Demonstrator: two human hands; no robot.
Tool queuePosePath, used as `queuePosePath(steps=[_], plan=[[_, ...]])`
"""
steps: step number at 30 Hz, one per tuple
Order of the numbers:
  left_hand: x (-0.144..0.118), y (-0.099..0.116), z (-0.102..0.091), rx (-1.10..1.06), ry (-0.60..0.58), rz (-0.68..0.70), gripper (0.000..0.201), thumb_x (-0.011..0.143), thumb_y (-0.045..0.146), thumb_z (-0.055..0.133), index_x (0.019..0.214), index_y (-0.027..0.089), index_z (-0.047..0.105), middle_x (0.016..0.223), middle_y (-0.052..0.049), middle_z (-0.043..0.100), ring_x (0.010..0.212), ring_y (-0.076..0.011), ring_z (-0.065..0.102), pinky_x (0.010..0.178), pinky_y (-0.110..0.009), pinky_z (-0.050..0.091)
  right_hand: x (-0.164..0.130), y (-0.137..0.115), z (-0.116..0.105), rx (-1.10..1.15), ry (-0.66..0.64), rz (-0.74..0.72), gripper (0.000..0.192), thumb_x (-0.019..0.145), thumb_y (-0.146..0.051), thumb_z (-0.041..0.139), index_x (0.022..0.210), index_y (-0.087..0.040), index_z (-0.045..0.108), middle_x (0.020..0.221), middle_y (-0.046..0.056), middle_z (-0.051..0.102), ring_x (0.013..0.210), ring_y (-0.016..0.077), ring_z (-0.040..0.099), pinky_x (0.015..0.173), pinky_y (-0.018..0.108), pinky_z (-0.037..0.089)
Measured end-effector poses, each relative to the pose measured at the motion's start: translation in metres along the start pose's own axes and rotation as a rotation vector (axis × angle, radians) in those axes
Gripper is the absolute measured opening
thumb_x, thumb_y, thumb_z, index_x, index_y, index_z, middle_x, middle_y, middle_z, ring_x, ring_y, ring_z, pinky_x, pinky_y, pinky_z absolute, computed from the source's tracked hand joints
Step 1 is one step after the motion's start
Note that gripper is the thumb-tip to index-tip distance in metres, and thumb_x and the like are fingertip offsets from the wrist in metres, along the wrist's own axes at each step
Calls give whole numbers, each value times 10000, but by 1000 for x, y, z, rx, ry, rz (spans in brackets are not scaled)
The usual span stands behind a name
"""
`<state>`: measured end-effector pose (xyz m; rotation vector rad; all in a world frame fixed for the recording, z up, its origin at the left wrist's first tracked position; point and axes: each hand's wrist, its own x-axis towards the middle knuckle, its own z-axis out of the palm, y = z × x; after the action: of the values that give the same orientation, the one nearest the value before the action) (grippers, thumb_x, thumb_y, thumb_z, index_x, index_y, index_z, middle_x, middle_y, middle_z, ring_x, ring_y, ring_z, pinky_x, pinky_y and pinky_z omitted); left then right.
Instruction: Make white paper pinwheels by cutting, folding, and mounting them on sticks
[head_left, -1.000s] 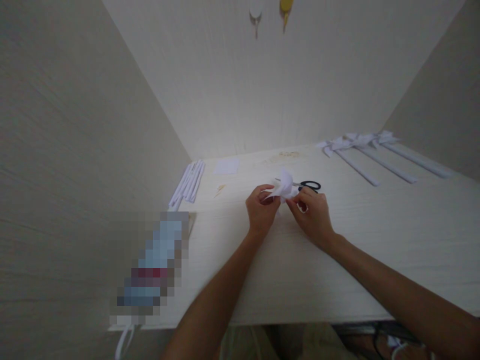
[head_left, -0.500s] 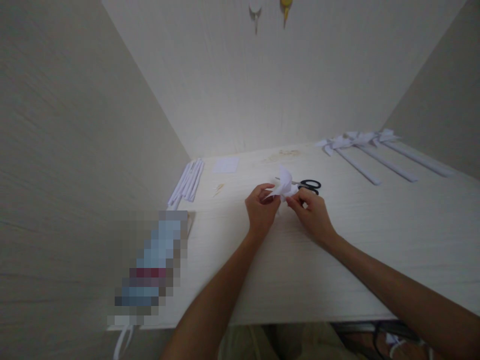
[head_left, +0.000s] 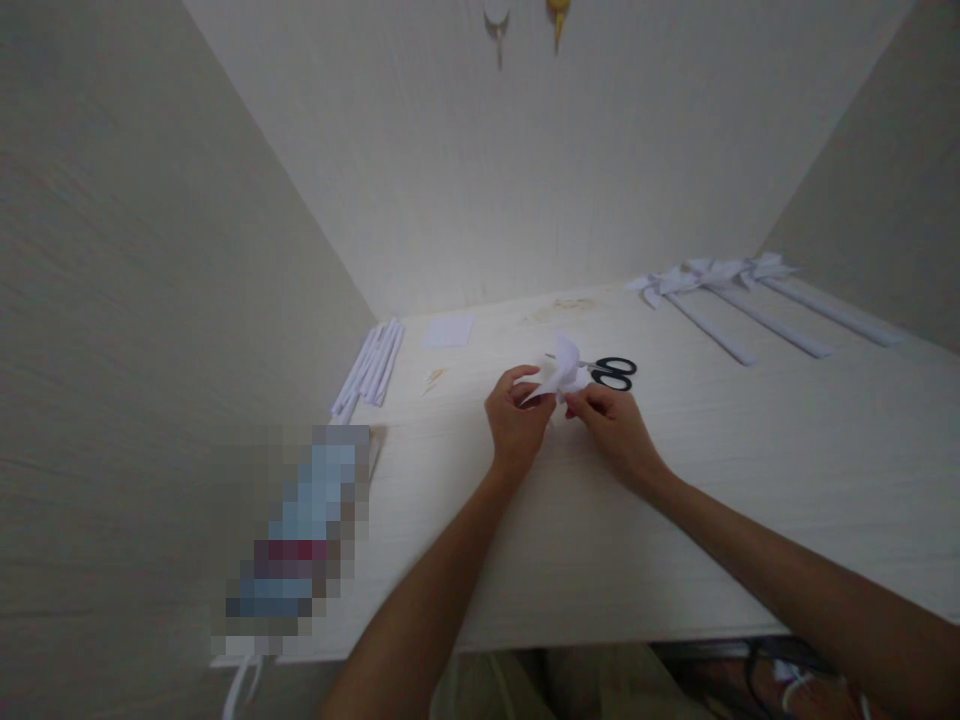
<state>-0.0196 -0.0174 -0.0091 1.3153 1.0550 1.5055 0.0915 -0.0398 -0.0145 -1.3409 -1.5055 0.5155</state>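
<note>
Paper sticks (head_left: 371, 365): bundled by the left wall, out of the hands' way.
Left hand (head_left: 516, 420): fingers pinch the folded paper piece (head_left: 564, 372) from the left, steadying it.
Paper piece: raised just above the table (head_left: 750, 470), mid-table.
Right hand (head_left: 615, 430): fingers pinch its right side.
Scissors (head_left: 615, 372): just behind, within reach.

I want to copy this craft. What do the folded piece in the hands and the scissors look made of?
Folded piece: thin white paper, matte, by its sharp creases and upstanding points. Scissors: glossy black handles, likely plastic; blades mostly hidden behind the paper, probably metal.
</note>
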Motion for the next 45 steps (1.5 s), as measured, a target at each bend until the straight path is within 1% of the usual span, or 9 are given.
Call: queuePosePath(steps=[4, 7, 11, 17, 22, 29, 32, 40, 45], plan=[[-1, 3, 1, -2, 9, -19, 302, 536, 114, 620, 820, 156, 530, 587, 17, 624, 533, -103, 588, 495, -185, 466, -1, -1, 0, -190, 146, -172, 242, 690, -222, 507, 471, -178, 414, 488, -31, 386, 469, 98, 359, 468, 238, 274], [-1, 5, 2, -13, 22, -40, 299, 532, 114, 626, 812, 156, 529, 589, 16, 630, 516, -99, 584, 478, -178, 458, -2, -1, 0, -243, 163, -244, 237, 690, -203, 511, 482, -182, 398, 501, -35, 372, 476, 98, 356, 475, 237, 276], [0, 8, 3, -7, 42, -45, 288, 534, 113, 628, 804, 150, 535, 583, 12, 631, 524, -106, 593, 468, -173, 455, -1, 1, 1, -225, 138, -206, 246, 707, -214, 505, 487, -181, 400, 505, -29, 393, 480, 99, 369, 472, 233, 278], [1, 9, 4, -18, 58, -53, 300, 534, 98, 622, 817, 153, 543, 588, 13, 633, 531, -109, 598, 475, -178, 460, 0, 3, 1, -188, 58, -187, 224, 763, -226, 439, 552, -176, 497, 574, 4, 480, 532, 116, 420, 504, 245, 304], [0, 7, 4, -20, 40, -56, 304, 534, 110, 624, 822, 153, 538, 585, 13, 631, 524, -108, 595, 470, -176, 458, 2, 0, -2, -192, 137, -161, 244, 705, -230, 516, 484, -183, 423, 495, -34, 381, 474, 102, 362, 475, 239, 285], [0, 5, 4, -1, 23, -63, 302, 531, 100, 621, 815, 164, 540, 580, 19, 623, 505, -95, 583, 470, -175, 458, 3, 0, -6, -249, 242, -254, 240, 670, -246, 566, 490, -188, 419, 501, -39, 362, 478, 104, 358, 493, 249, 298], [0, 5, 4, -3, 18, -59, 309, 533, 106, 621, 825, 163, 539, 576, 20, 620, 504, -96, 581, 481, -186, 462, 3, 3, -5, -265, 232, -269, 241, 684, -257, 554, 495, -187, 422, 507, -36, 369, 486, 104, 366, 498, 250, 300], [2, 2, 3, 5, -1, -22, 324, 535, 103, 610, 843, 166, 533, 594, 15, 617, 545, -107, 590, 509, -192, 469, 4, 7, -3, -291, 100, -225, 248, 750, -249, 482, 517, -181, 433, 527, -19, 405, 504, 112, 388, 485, 248, 285], [1, 0, 3, 20, -4, -23, 325, 534, 100, 609, 845, 161, 536, 594, 14, 615, 540, -103, 588, 511, -190, 468, 4, 4, -5, -317, 172, -262, 247, 715, -255, 523, 507, -187, 408, 519, -27, 379, 492, 111, 367, 485, 246, 283]])
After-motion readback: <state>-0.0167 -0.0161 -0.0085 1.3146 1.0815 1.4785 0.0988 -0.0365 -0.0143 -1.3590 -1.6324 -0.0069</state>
